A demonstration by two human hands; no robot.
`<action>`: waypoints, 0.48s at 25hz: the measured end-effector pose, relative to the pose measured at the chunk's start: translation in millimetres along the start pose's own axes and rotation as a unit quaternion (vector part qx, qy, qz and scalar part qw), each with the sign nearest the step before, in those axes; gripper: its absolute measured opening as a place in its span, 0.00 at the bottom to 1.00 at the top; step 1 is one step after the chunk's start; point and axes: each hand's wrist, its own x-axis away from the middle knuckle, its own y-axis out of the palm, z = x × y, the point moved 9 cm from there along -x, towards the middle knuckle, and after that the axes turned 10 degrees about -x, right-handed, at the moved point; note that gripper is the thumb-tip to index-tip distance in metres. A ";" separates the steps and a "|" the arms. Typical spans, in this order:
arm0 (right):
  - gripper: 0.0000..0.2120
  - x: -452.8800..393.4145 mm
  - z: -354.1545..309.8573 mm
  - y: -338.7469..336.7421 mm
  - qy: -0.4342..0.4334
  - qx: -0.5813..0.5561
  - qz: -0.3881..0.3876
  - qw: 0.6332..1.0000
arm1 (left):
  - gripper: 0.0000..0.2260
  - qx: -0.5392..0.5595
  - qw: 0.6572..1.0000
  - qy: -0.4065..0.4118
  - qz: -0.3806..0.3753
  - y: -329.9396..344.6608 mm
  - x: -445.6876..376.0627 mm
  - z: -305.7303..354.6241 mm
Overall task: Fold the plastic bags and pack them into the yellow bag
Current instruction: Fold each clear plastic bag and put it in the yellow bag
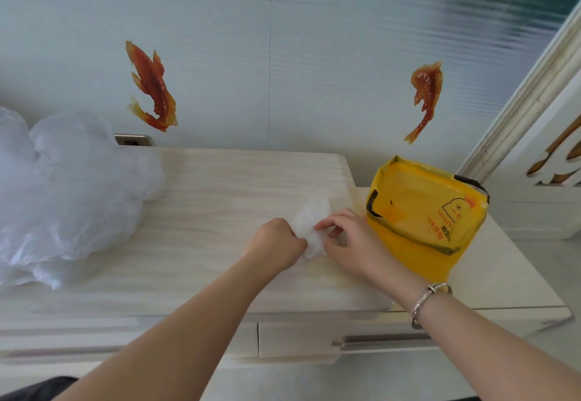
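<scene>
Folded plastic bag (311, 227): on the tabletop (220, 186), between both hands
Left hand (276, 243): fingers curled, gripping its left edge
Right hand (345, 237): pinching its right side
Yellow bag (421, 212): just right of the hands

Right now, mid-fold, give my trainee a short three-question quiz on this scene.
1. True or false: both hands hold the small clear bag on the cabinet top.
2. The yellow bag lies on which side of the right hand? A) its left B) its right C) directly under it
3. Fill in: the pile of unfolded clear bags sits far to the ____ of the left hand.

Key: 1 true; 2 B; 3 left.
</scene>
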 end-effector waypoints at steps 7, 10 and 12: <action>0.22 14.1 -13.8 6.5 -0.072 0.175 -0.070 0.979 | 0.03 0.005 0.997 0.009 0.074 -17.0 8.9 -0.6; 0.18 11.1 -14.0 2.3 -0.075 0.152 -0.031 0.985 | 0.10 0.037 0.989 0.104 0.103 -25.4 18.6 22.8; 0.13 5.5 -7.0 -6.7 -0.042 0.060 0.004 0.997 | 0.14 0.010 0.989 0.130 0.067 -20.6 22.5 33.7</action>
